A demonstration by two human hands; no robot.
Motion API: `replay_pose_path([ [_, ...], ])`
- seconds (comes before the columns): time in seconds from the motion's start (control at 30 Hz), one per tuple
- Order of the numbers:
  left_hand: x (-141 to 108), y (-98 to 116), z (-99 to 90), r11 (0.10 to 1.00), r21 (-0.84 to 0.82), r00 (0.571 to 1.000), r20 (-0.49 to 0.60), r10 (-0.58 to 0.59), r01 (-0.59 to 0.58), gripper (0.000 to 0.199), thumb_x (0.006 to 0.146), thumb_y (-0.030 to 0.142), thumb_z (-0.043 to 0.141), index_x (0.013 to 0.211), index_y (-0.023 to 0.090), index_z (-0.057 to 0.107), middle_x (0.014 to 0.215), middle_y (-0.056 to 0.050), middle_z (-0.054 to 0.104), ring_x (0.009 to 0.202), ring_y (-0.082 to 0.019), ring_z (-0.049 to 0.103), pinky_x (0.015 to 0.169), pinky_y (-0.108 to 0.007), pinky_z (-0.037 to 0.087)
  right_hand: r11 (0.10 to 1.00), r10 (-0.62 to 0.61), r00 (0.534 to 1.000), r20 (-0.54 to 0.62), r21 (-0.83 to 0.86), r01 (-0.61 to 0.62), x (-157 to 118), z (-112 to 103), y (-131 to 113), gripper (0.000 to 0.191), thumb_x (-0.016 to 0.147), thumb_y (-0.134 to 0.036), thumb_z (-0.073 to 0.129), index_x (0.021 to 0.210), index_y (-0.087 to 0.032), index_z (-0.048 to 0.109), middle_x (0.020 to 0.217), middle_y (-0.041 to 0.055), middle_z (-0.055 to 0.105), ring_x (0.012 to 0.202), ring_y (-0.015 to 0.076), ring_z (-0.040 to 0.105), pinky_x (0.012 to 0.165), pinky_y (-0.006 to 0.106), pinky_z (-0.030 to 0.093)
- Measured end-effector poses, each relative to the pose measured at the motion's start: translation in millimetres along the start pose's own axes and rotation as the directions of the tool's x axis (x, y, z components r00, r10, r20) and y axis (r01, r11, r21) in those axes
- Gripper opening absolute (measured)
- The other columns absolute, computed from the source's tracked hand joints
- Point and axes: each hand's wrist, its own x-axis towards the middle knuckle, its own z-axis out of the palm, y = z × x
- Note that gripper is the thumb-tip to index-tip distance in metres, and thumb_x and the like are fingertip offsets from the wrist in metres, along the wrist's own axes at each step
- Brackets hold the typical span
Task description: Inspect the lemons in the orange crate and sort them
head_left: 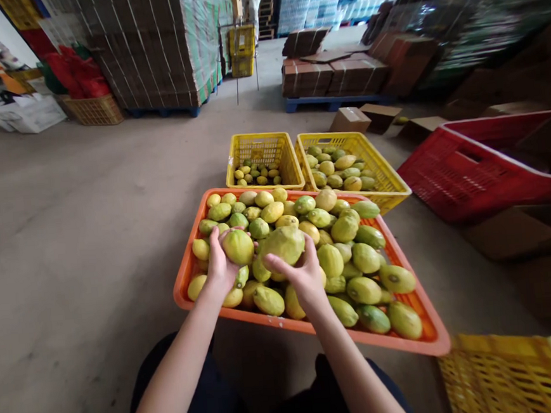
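My left hand [220, 260] is closed round the side of a roundish green-yellow papaya [238, 247], its end turned toward me. In my right hand [301, 269], thumb on the near side, is a larger, bumpy papaya [284, 244]. Both hands are over a shallow orange tray [405, 346] in front of my knees. Many papayas [365, 258], from green to yellow, fill this tray; some are ribbed and long, others rounder. The fingers on the far side of each held fruit are mostly hidden.
Behind the tray stand a yellow crate with small fruit [295, 160] and another yellow crate with larger fruit [389, 166]. A red crate [425, 169] is at right, a yellow crate [498, 373] at lower right. Cardboard stacks [308, 80] and wrapped pallets [144, 51] stand farther back.
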Motion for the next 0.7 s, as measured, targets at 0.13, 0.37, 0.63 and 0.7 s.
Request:
replay_pose_path([
  [0.13, 1, 5, -0.4, 0.975, -0.054, 0.975, -0.031, -0.219, 0.217, 0.034, 0.108, 0.035, 0.047, 0.131, 0.017, 0.064, 0.108, -0.012, 0.080, 0.100, -0.028, 0.080, 0.074, -0.033, 0.066, 0.867, 0.423, 0.904, 0.058, 0.264, -0.422, 11, 0, -6, 0.040, 0.073, -0.041, 0.092, 0.099, -0.021, 0.070, 0.094, 0.0037, 0.079, 0.082, 0.0230, 0.077, 0.069, 0.034, 0.067],
  [0.37, 10, 0, -5.6, 0.927, -0.132, 0.936, 0.051, -0.348, 0.352, 0.054, 0.112, 0.044, 0.047, 0.157, 0.014, 0.050, 0.124, -0.019, 0.079, 0.102, -0.026, 0.082, 0.059, -0.021, 0.063, 0.567, 0.669, 0.723, 0.175, 0.508, -0.648, 24, -3, -15, 0.007, 0.098, -0.027, 0.068, 0.097, -0.021, 0.069, 0.078, 0.0024, 0.080, 0.062, 0.0175, 0.077, 0.059, 0.027, 0.068],
  [0.63, 1, 0, 3.0, 0.953, -0.057, 0.953, 0.071, -0.294, 0.298, 0.045, 0.112, 0.038, 0.046, 0.144, 0.010, 0.061, 0.103, -0.013, 0.081, 0.093, -0.026, 0.081, 0.062, -0.025, 0.064, 0.586, 0.622, 0.740, 0.257, 0.474, -0.657, 26, -11, -10, 0.009, 0.091, -0.024, 0.072, 0.098, -0.020, 0.070, 0.080, 0.0030, 0.080, 0.060, 0.0164, 0.073, 0.055, 0.025, 0.063],
  [0.7, 1, 1, 3.2, 0.966, -0.078, 0.967, 0.082, -0.241, 0.248, 0.039, 0.113, 0.033, 0.045, 0.142, 0.013, 0.062, 0.097, -0.009, 0.081, 0.093, -0.026, 0.081, 0.073, -0.031, 0.067, 0.628, 0.588, 0.763, 0.268, 0.443, -0.640, 26, -16, -8, 0.017, 0.083, -0.022, 0.078, 0.099, -0.020, 0.070, 0.083, 0.0023, 0.080, 0.063, 0.0175, 0.072, 0.053, 0.026, 0.061],
])
